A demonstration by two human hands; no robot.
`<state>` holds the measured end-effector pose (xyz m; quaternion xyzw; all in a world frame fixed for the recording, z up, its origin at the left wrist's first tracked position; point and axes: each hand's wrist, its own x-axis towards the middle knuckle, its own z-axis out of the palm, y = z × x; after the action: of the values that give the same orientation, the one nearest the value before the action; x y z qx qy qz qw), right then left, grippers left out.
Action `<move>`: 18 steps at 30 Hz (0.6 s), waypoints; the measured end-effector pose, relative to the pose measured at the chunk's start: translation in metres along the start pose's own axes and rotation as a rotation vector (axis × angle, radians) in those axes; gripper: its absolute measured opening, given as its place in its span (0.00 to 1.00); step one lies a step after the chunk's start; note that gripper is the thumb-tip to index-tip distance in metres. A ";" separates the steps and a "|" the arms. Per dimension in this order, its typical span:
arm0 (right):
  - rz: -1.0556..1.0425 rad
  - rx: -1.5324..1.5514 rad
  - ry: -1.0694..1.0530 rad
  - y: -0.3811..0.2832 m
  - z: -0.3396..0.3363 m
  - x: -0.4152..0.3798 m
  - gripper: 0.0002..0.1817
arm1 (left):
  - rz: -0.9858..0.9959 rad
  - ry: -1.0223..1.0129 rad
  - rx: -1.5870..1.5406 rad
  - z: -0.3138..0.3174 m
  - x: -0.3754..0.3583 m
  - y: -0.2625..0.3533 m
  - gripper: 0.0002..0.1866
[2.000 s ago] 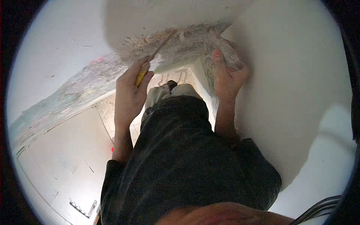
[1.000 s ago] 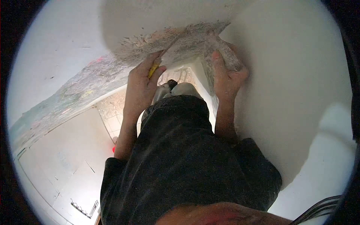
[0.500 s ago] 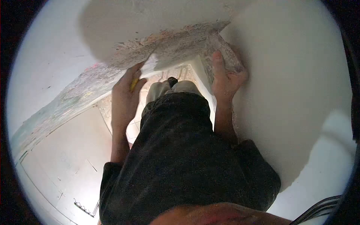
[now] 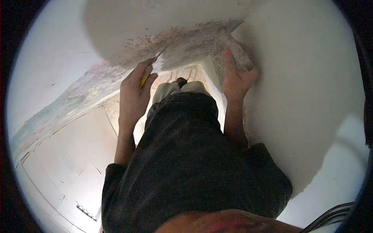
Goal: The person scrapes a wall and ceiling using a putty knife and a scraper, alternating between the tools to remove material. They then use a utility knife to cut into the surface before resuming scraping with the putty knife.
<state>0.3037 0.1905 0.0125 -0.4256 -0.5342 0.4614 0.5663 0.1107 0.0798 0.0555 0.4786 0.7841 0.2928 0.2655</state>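
Note:
My left hand [image 4: 136, 91] is wrapped round the yellow handle of a scraper [image 4: 146, 76]. Its thin blade points up and right to the rough, stripped strip of wall [image 4: 178, 44]. On the right, my right hand [image 4: 237, 79] grips a greyish, mottled sheet [image 4: 236, 48] near the wall corner, with the thumb on its near face. The fingers behind the sheet are hidden. The sheet's far edge lies close to the rough strip, and whether it is attached there I cannot tell.
A smooth pale wall [image 4: 303, 97] fills the right side. At lower left is a white door [image 4: 66, 155] beside a row of dark hooks [image 4: 86, 211]. Tiled floor shows beyond my legs. Dark cables [image 4: 330, 217] hang at lower right.
My left hand has shifted slightly right, and the scraper blade now shows more clearly, angled up and right. My right hand and the sheet have moved slightly to the right.

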 end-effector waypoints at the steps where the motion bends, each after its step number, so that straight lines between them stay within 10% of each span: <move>1: 0.041 0.039 0.002 -0.001 0.000 0.000 0.11 | -0.004 0.006 -0.005 0.000 -0.003 0.001 0.18; 18: 0.055 -0.003 -0.036 -0.001 0.001 0.006 0.12 | -0.132 0.106 -0.059 -0.003 -0.025 -0.016 0.19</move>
<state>0.3023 0.1966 0.0150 -0.4326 -0.5331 0.4836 0.5429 0.1087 0.0508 0.0495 0.4015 0.8180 0.3226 0.2561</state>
